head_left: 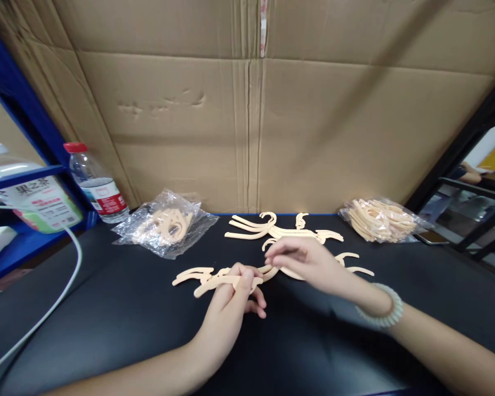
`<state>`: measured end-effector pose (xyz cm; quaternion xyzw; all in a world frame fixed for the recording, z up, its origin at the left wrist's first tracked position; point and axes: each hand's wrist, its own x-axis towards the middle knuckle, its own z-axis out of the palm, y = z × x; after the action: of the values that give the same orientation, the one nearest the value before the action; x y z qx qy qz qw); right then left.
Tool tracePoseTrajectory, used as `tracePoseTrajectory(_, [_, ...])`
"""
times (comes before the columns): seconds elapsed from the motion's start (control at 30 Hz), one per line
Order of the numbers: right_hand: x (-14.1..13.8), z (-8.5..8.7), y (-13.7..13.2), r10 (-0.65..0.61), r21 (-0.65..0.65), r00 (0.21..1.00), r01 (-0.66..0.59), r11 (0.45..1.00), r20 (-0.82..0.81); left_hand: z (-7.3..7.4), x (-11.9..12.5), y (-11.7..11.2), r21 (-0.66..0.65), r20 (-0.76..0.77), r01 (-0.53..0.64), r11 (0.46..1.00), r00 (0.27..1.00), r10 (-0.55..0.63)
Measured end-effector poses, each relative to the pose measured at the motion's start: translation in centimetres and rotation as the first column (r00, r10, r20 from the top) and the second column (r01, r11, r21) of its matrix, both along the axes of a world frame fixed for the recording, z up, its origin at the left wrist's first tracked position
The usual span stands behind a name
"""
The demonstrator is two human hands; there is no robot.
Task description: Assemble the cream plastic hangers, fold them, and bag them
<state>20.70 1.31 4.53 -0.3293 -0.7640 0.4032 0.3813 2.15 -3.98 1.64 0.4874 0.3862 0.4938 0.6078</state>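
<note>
In the head view, my left hand is closed on a beige plastic hanger piece, which points left from between thumb and fingers. My right hand hovers just to the right, its fingers loosely bent with a gap to the thumb and nothing visible between them. More beige hanger parts lie beside and behind my left hand. Others, curved hanger arms, show past my right hand and are partly covered by it. Farther back lies a group of hanger parts with a hook.
A clear bag of hanger parts lies at back left, another bag at back right beside a phone. A red-capped bottle stands by the blue shelf. A white cable crosses the left side. Cardboard backs the black table.
</note>
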Motion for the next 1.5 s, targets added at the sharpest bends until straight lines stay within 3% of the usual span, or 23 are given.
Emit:
tracePoseTrajectory(0.1, [3.5, -0.5, 2.8, -0.131, 0.134, 0.978, 0.110, 0.985, 0.160, 0.3, -0.1, 0.1, -0.063, 0.023, 0.005, 0.998, 1.000, -0.004])
tracePoseTrajectory(0.17, [5.5, -1.7, 4.1, -0.347, 0.314, 0.874, 0.242, 0.918, 0.341, 0.6, -0.3, 0.0, -0.076, 0.006, 0.042, 0.996, 0.999, -0.042])
tracePoseTrajectory(0.23, [6.8, -3.0, 4.8, -0.471, 0.498, 0.730, 0.206, 0.843, 0.495, 1.0, -0.5, 0.0, -0.076, -0.038, 0.087, 0.993, 0.995, -0.090])
tracePoseTrajectory(0.3, [7.1, -3.9, 5.1, -0.524, 0.598, 0.627, 0.113, 0.794, 0.577, 1.3, -1.0, 0.0, -0.078, -0.085, 0.123, 0.989, 0.988, -0.129])
tracePoseTrajectory(0.4, [6.5, -4.5, 5.4, -0.551, 0.646, 0.580, 0.056, 0.761, 0.599, 1.6, -2.0, 0.6, -0.055, -0.121, 0.098, 0.994, 0.987, -0.104])
tracePoseTrajectory(0.63, [6.5, -3.9, 4.9, -0.583, 0.653, 0.614, 0.141, 0.744, 0.532, 2.1, -5.0, 3.3, -0.002, -0.031, -0.012, 1.000, 0.999, 0.012])
tracePoseTrajectory(0.8, [7.7, -2.5, 3.6, -0.564, 0.587, 0.730, 0.277, 0.761, 0.386, 2.6, -6.1, 4.4, -0.052, 0.044, -0.117, 0.992, 0.992, 0.120])
tracePoseTrajectory(0.97, [7.8, -1.9, 3.1, -0.514, 0.632, 0.806, 0.241, 0.737, 0.292, 2.6, -6.3, 4.6, -0.078, 0.160, -0.208, 0.975, 0.963, 0.218])
tracePoseTrajectory(1.17, [8.2, -1.7, 2.6, -0.517, 0.653, 0.815, 0.244, 0.717, 0.263, 2.1, -6.3, 4.7, -0.105, 0.171, -0.145, 0.984, 0.972, 0.162])
tracePoseTrajectory(1.5, [8.1, -0.9, 2.2, -0.503, 0.769, 0.835, 0.166, 0.618, 0.224, 2.0, -6.2, 4.5, -0.082, 0.286, 0.090, 0.993, 0.956, -0.063])
